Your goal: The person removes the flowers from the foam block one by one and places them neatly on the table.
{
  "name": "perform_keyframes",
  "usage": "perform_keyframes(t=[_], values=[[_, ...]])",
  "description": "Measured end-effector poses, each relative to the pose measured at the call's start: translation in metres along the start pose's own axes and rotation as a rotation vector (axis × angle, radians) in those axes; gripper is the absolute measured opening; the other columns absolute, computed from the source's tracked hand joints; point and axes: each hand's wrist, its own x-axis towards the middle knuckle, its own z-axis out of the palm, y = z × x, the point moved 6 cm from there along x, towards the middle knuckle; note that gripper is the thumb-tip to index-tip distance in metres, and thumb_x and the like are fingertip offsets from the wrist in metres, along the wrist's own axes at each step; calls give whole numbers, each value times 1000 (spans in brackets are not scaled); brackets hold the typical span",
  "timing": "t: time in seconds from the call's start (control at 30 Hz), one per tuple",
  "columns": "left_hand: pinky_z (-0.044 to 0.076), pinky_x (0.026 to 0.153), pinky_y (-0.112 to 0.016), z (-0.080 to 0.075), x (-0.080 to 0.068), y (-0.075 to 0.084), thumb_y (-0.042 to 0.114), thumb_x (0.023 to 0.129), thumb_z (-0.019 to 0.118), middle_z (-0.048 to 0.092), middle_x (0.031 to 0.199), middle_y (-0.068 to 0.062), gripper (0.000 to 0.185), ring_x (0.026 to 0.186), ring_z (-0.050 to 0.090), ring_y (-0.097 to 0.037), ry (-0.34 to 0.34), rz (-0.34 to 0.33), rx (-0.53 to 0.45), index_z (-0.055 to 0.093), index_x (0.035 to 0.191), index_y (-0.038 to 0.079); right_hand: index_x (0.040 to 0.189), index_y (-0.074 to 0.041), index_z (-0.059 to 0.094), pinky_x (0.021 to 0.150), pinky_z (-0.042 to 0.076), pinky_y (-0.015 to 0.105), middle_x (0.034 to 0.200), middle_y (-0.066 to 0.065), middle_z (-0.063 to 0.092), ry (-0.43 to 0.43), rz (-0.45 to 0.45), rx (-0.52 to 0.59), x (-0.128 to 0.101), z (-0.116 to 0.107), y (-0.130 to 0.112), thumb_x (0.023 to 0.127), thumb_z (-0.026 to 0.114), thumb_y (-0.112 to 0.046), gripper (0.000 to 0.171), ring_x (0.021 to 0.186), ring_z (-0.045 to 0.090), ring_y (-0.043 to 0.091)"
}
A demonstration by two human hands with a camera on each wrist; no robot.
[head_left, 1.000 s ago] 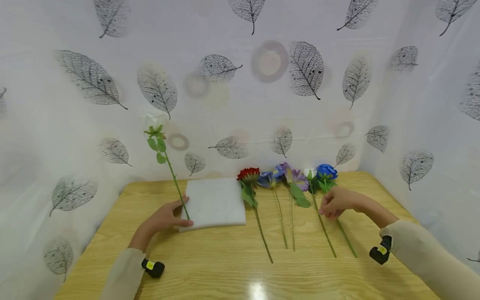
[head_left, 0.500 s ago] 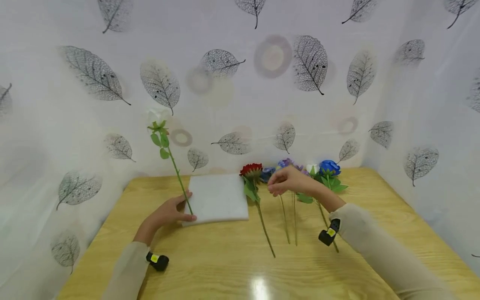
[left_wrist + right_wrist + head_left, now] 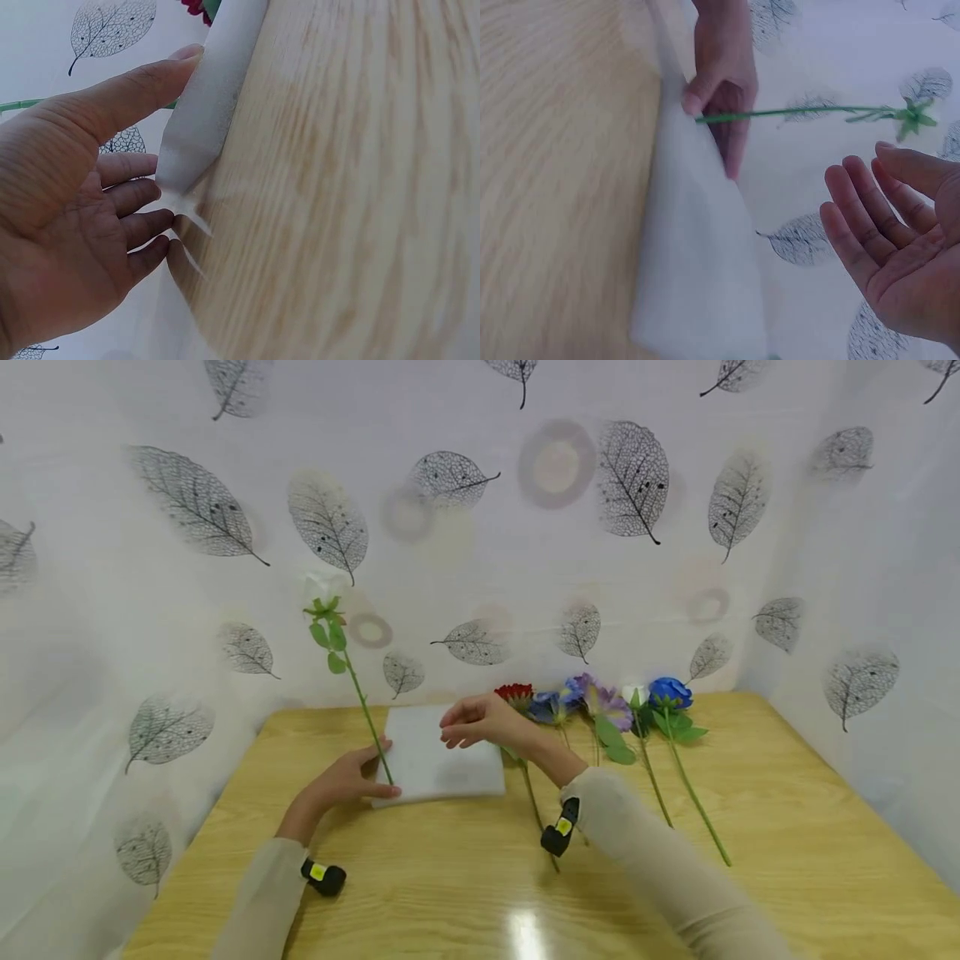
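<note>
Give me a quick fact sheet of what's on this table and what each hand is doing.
Surface: wooden table, leaf-print backdrop behind
Left hand: rests at the left edge of the white foam block, beside the stem
Standing flower: white rose, stem upright at the block's left edge
Right hand: open, palm empty, hovering over the block
Lying flowers: red flower, purple flowers, small white bud, blue rose, in a row right of the block
Wrists: a small black camera on each
</note>
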Motion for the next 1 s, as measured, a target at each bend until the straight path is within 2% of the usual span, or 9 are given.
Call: perform_keyframes(t=[0.17,0.4,0.73,0.9,1.0], values=[[22,124,-60,2,0,1,42,83,85,22,167,-20,103,154,20,-43,-6,-3,2,29,158,-1,117,2,70,100,52,61,106,12,76,19,18,74,15,27,11,97,69,-9,23,94,74,16],[23,124,-60,1,-1,-1,44,82,85,19,168,-19,106,155,19,-42,-4,18,-2,27,159,0,126,7,66,102,54,56,114,16,76,43,32,108,34,53,25,98,68,-8,32,95,72,9],[29,121,-60,-1,-1,-1,42,84,84,21,168,-20,104,153,24,-43,-9,38,-27,26,160,2,124,3,70,93,59,35,123,18,73,101,57,134,51,75,40,97,69,-9,30,99,70,10],[31,121,-59,0,-2,-2,42,84,83,23,167,-21,103,152,26,-43,-10,40,-26,27,159,-1,123,1,72,91,60,33,120,17,74,127,92,153,55,80,48,96,71,-8,28,95,69,8],[30,121,-59,-1,-2,-2,41,84,84,23,167,-21,101,152,26,-43,-5,44,-29,29,159,-1,122,3,71,89,61,34,118,18,74,129,83,159,57,83,53,95,71,-6,29,91,68,7]])
